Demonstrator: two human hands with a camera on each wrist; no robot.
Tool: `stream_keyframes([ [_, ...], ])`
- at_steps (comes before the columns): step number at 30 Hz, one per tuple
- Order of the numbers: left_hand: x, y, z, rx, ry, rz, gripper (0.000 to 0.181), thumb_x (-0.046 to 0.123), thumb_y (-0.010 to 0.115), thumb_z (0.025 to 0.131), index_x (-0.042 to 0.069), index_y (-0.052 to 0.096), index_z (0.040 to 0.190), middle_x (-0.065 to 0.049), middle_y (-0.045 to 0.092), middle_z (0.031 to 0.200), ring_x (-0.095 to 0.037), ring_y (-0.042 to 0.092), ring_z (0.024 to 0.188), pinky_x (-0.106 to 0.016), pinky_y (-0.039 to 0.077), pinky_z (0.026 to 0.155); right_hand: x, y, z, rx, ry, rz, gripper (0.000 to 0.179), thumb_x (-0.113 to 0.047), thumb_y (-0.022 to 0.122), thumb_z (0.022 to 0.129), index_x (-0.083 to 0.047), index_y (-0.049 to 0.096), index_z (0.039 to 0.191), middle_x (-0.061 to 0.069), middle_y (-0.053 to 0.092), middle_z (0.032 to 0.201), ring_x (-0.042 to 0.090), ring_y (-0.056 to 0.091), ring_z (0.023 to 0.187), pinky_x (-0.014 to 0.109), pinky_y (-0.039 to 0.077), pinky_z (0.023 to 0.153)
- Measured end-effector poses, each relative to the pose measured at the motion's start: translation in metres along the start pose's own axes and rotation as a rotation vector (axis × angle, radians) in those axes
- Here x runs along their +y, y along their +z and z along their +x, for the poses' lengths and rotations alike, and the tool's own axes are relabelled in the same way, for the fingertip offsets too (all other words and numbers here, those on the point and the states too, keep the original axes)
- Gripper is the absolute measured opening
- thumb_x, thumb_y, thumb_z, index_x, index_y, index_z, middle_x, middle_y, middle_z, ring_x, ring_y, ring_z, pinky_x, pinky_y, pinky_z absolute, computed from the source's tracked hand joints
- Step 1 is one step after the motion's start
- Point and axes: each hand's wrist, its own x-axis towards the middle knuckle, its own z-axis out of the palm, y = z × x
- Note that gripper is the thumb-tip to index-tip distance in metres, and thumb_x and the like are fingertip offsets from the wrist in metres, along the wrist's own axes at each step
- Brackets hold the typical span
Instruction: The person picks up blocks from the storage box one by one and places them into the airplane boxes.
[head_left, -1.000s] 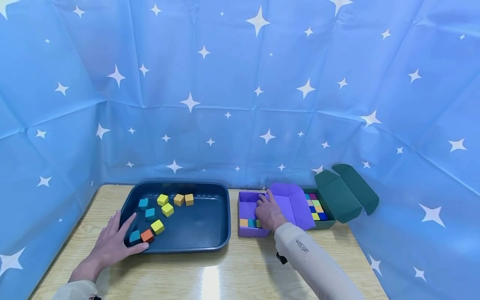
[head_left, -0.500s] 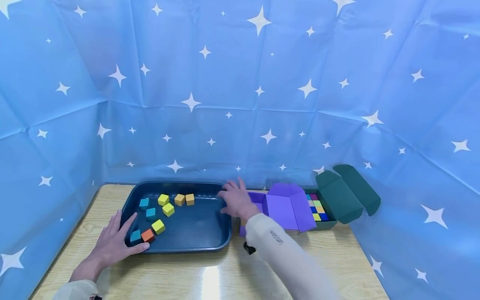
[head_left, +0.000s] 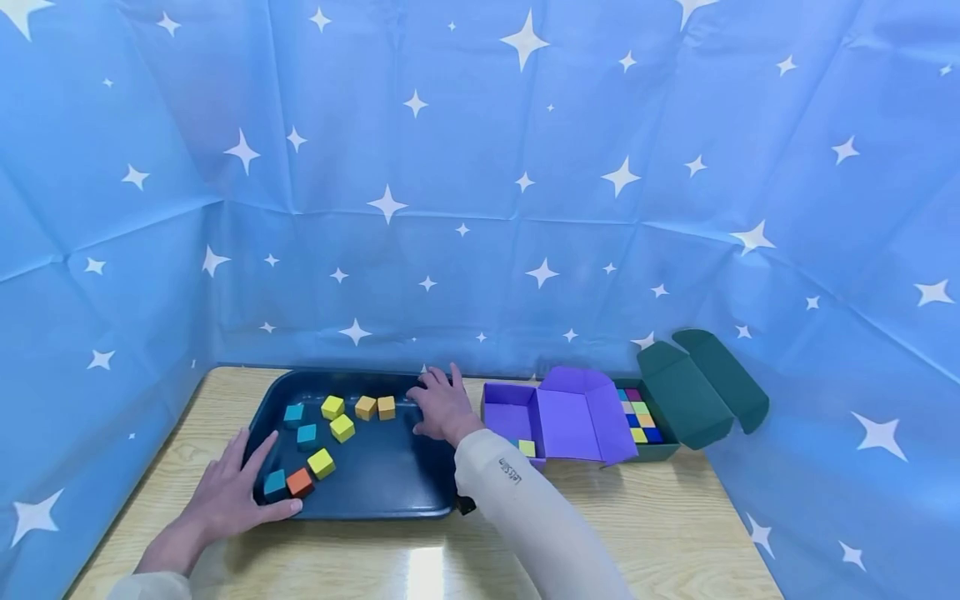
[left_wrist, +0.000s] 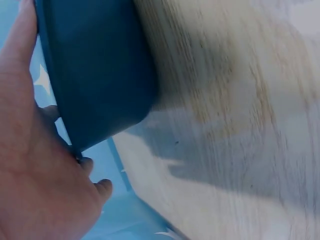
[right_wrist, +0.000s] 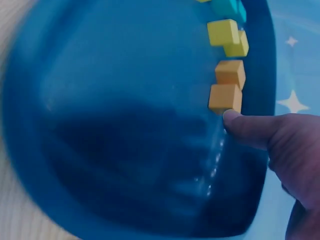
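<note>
While the left hand, fingers spread, touches the dark-blue tray at its left side, I observe the right hand, also spread, near two light-orange cubes inside the tray.

A light-blue backdrop sheet, printed with white four-pointed stars of several sizes, encloses the far, left and right sides and is visibly creased by vertical and horizontal folds. The tabletop presents a pale wood-grain surface, with a bright patch of glare at the bottom of the head view and a soft shadow in the left wrist view. At its right side stands a dark green box, its flapped lid open toward the right, with multicoloured blocks packed side by side inside.
</note>
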Motion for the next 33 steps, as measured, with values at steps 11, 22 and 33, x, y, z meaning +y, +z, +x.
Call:
stream_keyframes([
  [11, 0.013, -0.004, -0.016, -0.039, -0.018, 0.188, 0.118, 0.08, 0.066, 0.065, 0.009, 0.029, 0.151, -0.039, 0.022, 0.148, -0.059, 0.032, 0.128, -0.081, 0.024, 0.099, -0.002, 0.008, 0.001, 0.028, -0.006, 0.008, 0.054, -0.047, 0.074, 0.083, -0.033, 0.058, 0.133, 0.001, 0.033, 0.158, 0.024, 0.023, 0.15, 0.055, 0.008, 0.124],
  [22, -0.004, 0.002, -0.002, 0.033, 0.01, 0.053, 0.112, 0.069, 0.069, 0.074, 0.006, 0.021, 0.154, -0.039, 0.013, 0.154, -0.061, 0.022, 0.133, -0.081, 0.023, 0.098, -0.032, 0.01, 0.01, 0.007, -0.01, -0.09, 0.053, -0.053, 0.071, 0.083, -0.037, 0.058, 0.132, -0.001, 0.028, 0.161, 0.022, 0.02, 0.151, 0.053, 0.009, 0.125],
  [33, -0.004, 0.009, -0.004, 0.07, 0.021, 0.038, 0.111, 0.068, 0.069, 0.075, 0.012, 0.019, 0.156, -0.034, 0.012, 0.157, -0.058, 0.019, 0.137, -0.08, 0.022, 0.1, -0.046, 0.022, 0.022, -0.051, 0.037, -0.161, 0.056, -0.06, 0.069, 0.082, -0.043, 0.055, 0.133, -0.001, 0.016, 0.165, 0.024, 0.01, 0.154, 0.054, 0.005, 0.124],
])
